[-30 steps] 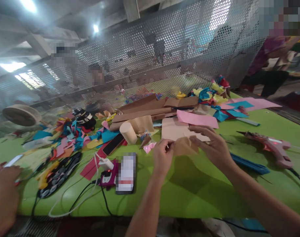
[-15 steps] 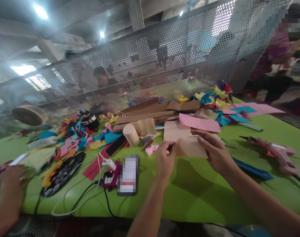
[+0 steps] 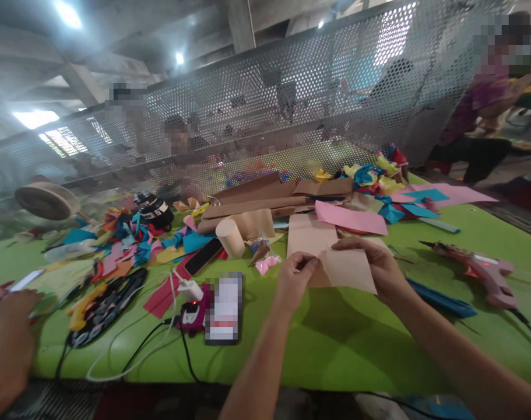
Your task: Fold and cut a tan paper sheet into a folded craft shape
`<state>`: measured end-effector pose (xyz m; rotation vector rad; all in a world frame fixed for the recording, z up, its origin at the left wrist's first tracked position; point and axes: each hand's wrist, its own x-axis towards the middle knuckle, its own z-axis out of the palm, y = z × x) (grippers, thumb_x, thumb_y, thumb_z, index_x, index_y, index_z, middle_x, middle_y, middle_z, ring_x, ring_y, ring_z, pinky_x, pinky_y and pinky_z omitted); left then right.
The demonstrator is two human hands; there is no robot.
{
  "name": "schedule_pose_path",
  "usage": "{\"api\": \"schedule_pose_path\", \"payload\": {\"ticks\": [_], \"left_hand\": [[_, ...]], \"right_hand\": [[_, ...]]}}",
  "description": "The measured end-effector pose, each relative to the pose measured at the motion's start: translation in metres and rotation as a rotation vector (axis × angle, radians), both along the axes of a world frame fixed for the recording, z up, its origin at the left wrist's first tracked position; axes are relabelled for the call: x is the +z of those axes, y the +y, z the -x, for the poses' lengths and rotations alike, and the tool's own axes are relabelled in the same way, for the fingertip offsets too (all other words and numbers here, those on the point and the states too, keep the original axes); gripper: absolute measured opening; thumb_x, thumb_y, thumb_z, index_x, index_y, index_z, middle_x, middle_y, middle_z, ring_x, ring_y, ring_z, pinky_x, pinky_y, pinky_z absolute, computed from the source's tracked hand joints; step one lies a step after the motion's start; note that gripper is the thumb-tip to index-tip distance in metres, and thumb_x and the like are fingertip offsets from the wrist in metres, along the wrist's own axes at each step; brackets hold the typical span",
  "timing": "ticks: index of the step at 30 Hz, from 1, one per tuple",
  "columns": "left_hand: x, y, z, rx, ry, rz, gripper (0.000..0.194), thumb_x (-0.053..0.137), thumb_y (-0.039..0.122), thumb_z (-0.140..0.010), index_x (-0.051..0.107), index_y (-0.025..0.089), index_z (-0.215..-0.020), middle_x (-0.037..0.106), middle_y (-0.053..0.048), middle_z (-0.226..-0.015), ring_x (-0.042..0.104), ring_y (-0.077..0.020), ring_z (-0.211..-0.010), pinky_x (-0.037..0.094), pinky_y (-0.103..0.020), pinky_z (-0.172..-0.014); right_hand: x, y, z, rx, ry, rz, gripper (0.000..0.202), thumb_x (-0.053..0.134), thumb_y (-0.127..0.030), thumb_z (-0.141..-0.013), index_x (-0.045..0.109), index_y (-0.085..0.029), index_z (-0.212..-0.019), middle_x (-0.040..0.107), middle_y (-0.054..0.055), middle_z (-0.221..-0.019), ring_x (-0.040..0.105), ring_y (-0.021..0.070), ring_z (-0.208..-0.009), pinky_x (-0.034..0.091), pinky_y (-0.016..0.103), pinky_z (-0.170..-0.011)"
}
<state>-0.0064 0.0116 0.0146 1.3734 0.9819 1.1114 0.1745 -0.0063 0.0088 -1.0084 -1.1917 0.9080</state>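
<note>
A small beige sheet of paper (image 3: pixel 350 270) is held above the green table between my two hands. My left hand (image 3: pixel 296 277) pinches its left edge between thumb and fingers. On the other side my right hand (image 3: pixel 374 265) grips the upper right part, its fingers partly behind the sheet. Behind the held piece lies a larger beige sheet (image 3: pixel 308 233), with a pink sheet (image 3: pixel 351 217) overlapping it. A beige paper roll (image 3: pixel 230 238) stands left of my left hand, near a small pink wrapped piece (image 3: pixel 265 265).
A glue gun (image 3: pixel 488 274) with a lit red light rests at the right, beside a folded blue strip (image 3: pixel 442 298). Phones, a charger (image 3: pixel 190 290) and cables lie left of my arms. Another person's hand (image 3: pixel 16 306) is at the far left.
The held sheet has turned and tilted, its right corner now lower and more of its face showing. My right hand's fingers have shifted behind it; my left hand still pinches its edge.
</note>
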Motion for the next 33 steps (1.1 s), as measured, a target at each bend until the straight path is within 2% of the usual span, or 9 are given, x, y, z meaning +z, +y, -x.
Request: {"api": "schedule_pose_path", "payload": {"ticks": [4,11,17,21,25,33], "left_hand": [[0.000,-0.001,-0.001,-0.062,-0.003,0.014,0.020,0.071,0.037,-0.076,0.072,0.017,-0.076,0.068,-0.003,-0.076,0.058,-0.0166,-0.074,0.045,-0.029,-0.073],[0.000,-0.001,-0.003,-0.093,0.002,0.004,0.027,0.071,0.044,-0.077,0.069,0.017,-0.072,0.064,-0.002,-0.071,0.055,-0.0161,-0.072,0.044,-0.028,-0.072],[-0.002,-0.001,-0.004,-0.093,-0.037,0.055,0.030,0.070,0.047,-0.076,0.065,0.018,-0.069,0.058,0.001,-0.067,0.050,-0.0144,-0.070,0.040,-0.027,-0.070],[-0.002,-0.001,-0.004,-0.102,-0.042,0.050,0.029,0.071,0.046,-0.075,0.067,0.018,-0.070,0.061,0.000,-0.070,0.053,-0.0154,-0.073,0.041,-0.028,-0.072],[-0.002,0.000,-0.003,-0.117,-0.046,0.053,0.025,0.071,0.042,-0.076,0.070,0.017,-0.072,0.065,-0.002,-0.072,0.055,-0.0161,-0.073,0.044,-0.029,-0.074],[-0.002,0.002,-0.002,0.021,-0.044,0.033,0.022,0.073,0.040,-0.075,0.071,0.018,-0.068,0.066,-0.002,-0.069,0.056,-0.0164,-0.072,0.044,-0.028,-0.070]], "right_hand": [[0.006,-0.005,0.001,-0.064,-0.042,-0.003,0.009,0.079,-0.031,-0.065,0.074,-0.024,-0.069,0.072,0.003,-0.076,0.064,0.0196,-0.069,0.048,0.029,-0.059],[0.008,-0.007,0.001,-0.115,-0.323,-0.175,0.008,0.074,-0.029,-0.072,0.078,-0.026,-0.079,0.075,0.004,-0.080,0.067,0.0234,-0.077,0.051,0.035,-0.070],[0.007,-0.008,0.002,-0.177,-0.405,-0.314,0.014,0.067,-0.022,-0.081,0.077,-0.029,-0.073,0.073,0.002,-0.074,0.066,0.0225,-0.074,0.051,0.035,-0.070],[0.010,-0.009,0.002,-0.180,-0.510,-0.402,0.011,0.069,-0.027,-0.083,0.079,-0.028,-0.078,0.074,0.004,-0.077,0.067,0.0235,-0.076,0.051,0.037,-0.071],[0.012,-0.010,0.002,-0.175,-0.588,-0.421,0.013,0.070,-0.035,-0.085,0.080,-0.030,-0.078,0.075,0.006,-0.079,0.067,0.0247,-0.077,0.051,0.039,-0.071],[0.011,-0.009,0.004,-0.259,-0.594,-0.457,0.021,0.065,-0.038,-0.089,0.080,-0.035,-0.076,0.077,0.005,-0.078,0.068,0.0251,-0.076,0.051,0.042,-0.073]]}}
